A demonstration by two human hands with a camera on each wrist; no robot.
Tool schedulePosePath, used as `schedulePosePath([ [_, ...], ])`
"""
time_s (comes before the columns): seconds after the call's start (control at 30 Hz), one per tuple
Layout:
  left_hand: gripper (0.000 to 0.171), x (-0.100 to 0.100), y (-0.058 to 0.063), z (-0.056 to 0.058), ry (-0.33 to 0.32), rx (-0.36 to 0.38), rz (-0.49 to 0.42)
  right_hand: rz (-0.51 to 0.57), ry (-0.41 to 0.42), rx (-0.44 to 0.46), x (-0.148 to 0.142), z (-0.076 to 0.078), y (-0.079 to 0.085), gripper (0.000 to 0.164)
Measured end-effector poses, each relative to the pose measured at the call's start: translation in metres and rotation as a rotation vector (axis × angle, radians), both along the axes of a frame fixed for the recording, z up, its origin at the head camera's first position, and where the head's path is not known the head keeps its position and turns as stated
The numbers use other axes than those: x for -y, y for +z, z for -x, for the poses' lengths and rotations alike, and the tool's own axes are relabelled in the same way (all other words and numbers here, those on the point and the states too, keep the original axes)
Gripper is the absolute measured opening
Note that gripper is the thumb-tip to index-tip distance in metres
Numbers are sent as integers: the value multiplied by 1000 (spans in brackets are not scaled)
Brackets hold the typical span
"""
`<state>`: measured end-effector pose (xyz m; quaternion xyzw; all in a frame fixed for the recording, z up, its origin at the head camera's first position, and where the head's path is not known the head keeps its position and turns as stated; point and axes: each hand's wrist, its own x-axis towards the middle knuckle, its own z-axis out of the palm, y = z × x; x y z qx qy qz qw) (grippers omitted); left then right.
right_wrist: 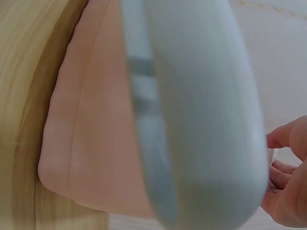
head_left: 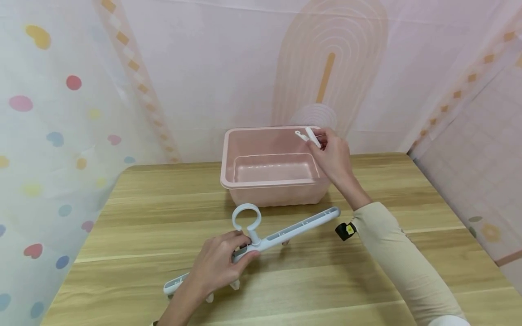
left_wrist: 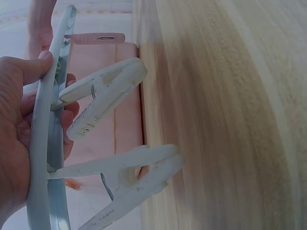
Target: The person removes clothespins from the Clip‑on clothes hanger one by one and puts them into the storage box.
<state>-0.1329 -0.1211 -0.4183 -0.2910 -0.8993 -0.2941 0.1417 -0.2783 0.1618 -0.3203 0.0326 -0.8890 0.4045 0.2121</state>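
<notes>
While the left hand [head_left: 220, 262] wraps firmly round the bar of a pale blue hanger [head_left: 281, 236], its thumb lies along the near side, its fingers curl over the far side, and the gap between them is no wider than the bar. That grip sits about midway along the hanger, just beside the foot of its hook [head_left: 246, 206], which rises above the index finger as a broken ring. The bar's long axis runs aslant through the grip, one end reaching near and left past the wrist, the other far and right toward the right forearm. Below the fingers, two white clips [left_wrist: 108, 96] hang from the bar toward the wooden table [head_left: 134, 235], and a pink clip [left_wrist: 98, 38] hangs farther along, toward the far end. Ahead and to the right of this hold, the right hand [head_left: 333, 154] pinches a loose white clip [head_left: 313, 136] between thumb and fingertips, over the right end of a pink basin [head_left: 277, 194]. This clip slants up and left out of the pinch, its small hooked end pointing left, away from the palm. Seen from the right wrist, the blurred bar end hides much of that pinch.
</notes>
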Motion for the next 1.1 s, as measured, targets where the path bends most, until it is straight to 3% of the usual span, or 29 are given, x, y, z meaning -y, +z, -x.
schedulePosePath([
  [0.47,18,2,2,1,-10,-18,1,-6,-45,-36,-5,-7,-2,23],
  [1.1,18,1,2,4,-20,9,-4,7,-3,-9,-7,-13,-1,25],
])
